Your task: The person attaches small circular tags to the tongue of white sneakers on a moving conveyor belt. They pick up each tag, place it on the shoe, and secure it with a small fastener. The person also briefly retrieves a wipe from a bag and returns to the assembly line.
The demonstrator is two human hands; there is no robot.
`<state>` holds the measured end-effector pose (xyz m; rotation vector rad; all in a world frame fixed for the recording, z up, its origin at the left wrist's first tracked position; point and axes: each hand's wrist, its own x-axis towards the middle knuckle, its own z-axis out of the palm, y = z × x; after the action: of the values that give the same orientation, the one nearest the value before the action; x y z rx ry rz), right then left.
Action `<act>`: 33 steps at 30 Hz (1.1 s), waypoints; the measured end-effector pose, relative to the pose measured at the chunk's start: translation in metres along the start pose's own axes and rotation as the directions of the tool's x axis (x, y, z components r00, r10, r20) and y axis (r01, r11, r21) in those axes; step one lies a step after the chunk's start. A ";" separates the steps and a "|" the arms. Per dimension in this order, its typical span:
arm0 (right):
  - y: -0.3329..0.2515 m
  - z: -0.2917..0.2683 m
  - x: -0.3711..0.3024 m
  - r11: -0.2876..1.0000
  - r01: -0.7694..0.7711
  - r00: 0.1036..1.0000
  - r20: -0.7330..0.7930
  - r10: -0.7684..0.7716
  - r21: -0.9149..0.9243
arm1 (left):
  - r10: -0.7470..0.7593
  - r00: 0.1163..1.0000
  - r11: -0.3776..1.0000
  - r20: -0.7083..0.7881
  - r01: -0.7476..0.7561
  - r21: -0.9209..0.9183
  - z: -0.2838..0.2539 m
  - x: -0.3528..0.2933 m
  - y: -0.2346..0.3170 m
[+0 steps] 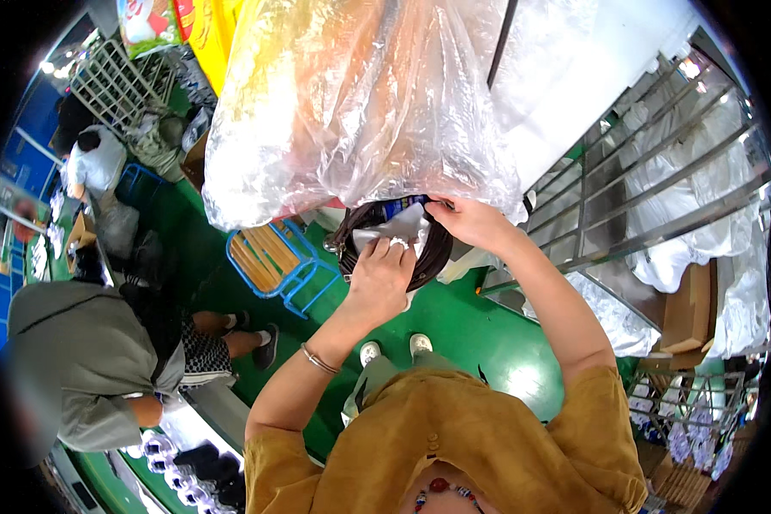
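Note:
A dark brown bag (434, 255) with an open mouth is in front of me, just below a large clear plastic bag (360, 111). Inside its mouth are a pale grey-white piece (394, 224) that looks like thin wrapping or lining and a dark blue item (400, 206). My left hand (381, 278) reaches into the opening, its fingers curled and closed around a bit of white material at the fingertips. At the far right rim, my right hand (469, 223) pinches the bag's edge beside the blue item.
A blue-framed stool with wooden slats (270, 257) stands on the green floor to the left. Nearer left, a person in grey (94, 360) sits by a work line with shiny parts (167, 463). On the right is a metal rack (642, 206) with plastic-wrapped goods and a cardboard box (687, 313).

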<state>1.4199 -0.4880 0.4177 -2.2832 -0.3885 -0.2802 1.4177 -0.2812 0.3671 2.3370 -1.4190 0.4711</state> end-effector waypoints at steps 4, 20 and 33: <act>-0.003 -0.009 -0.007 0.995 0.025 0.987 0.154 -0.040 0.098 | -0.079 0.994 0.997 -0.080 0.080 0.004 0.001 0.002 0.011; 0.028 0.035 0.040 0.969 0.119 0.654 0.752 0.087 -0.215 | -0.138 0.964 0.976 -0.227 0.171 0.134 0.016 -0.026 0.060; 0.017 0.017 0.026 0.821 -0.537 0.707 0.634 0.313 0.194 | -0.394 0.919 0.914 0.001 0.392 -0.106 0.004 -0.005 0.030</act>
<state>1.4520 -0.4816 0.4031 -1.9584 -0.1607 0.7074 1.3885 -0.2918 0.3655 2.4375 -0.9008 0.2949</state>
